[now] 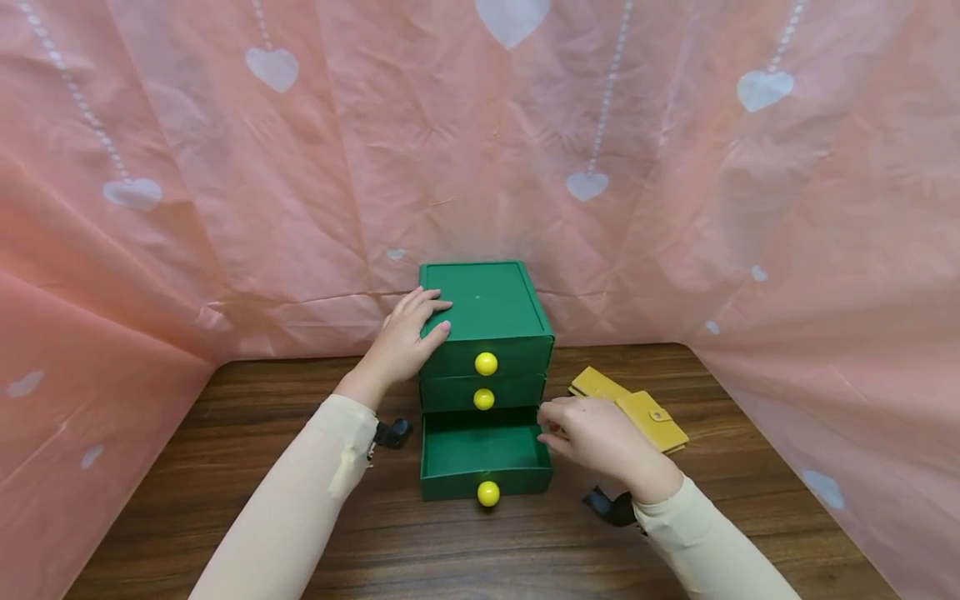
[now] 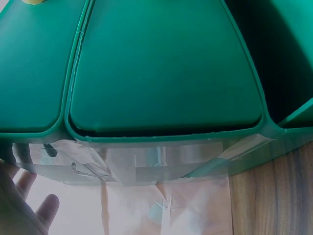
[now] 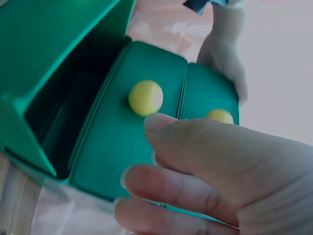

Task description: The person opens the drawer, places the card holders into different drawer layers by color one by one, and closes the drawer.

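Note:
A green three-drawer cabinet [image 1: 483, 300] stands on the table with round yellow knobs on its drawers. Its bottom drawer [image 1: 487, 482] is pulled out; the middle drawer [image 2: 166, 68] and the top one are closed. My left hand [image 1: 405, 337] rests on the cabinet's top left edge, fingers spread. Beside the open drawer's right wall is my right hand [image 1: 592, 437], fingers loosely bent, with nothing seen between thumb and fingers. In the right wrist view, its thumb appears just below the middle drawer's yellow knob [image 3: 145, 98], without a visible grip on it.
Two yellow wallets lie right of the cabinet: a long one [image 1: 596, 383] partly under or behind a second wallet [image 1: 651, 419] with a snap strap. Dark wrist camera mounts [image 1: 611, 506] hang below the wrists. A pink curtain [image 1: 480, 167] with hearts surrounds the wooden table [image 1: 480, 554].

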Available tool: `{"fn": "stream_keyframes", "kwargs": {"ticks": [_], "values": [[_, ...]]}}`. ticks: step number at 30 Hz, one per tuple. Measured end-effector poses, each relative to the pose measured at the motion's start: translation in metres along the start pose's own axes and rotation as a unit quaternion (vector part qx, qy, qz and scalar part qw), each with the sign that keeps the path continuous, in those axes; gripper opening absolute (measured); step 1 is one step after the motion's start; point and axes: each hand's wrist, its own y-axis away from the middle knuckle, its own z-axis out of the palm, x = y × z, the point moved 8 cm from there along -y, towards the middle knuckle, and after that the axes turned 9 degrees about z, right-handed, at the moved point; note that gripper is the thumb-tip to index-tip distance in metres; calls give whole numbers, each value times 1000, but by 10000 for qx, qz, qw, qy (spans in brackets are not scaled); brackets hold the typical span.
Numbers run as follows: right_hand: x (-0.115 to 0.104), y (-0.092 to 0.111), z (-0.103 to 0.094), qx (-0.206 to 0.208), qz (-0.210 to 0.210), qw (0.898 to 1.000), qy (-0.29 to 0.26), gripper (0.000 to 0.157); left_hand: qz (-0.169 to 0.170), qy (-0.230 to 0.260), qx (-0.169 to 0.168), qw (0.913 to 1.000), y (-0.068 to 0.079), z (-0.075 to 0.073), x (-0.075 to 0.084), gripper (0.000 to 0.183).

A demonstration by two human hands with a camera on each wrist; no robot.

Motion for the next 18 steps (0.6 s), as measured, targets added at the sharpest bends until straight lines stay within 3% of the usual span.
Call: {"fn": "stream_keyframes", "kwargs": {"ticks": [10,18], "values": [[31,11,-8,90,468,9989,-20,24,-23,25,7,10000,2,0,-1,48],[60,23,-17,126,1079,9940,89,17,22,28,22,10000,0,-2,1,48]]}}
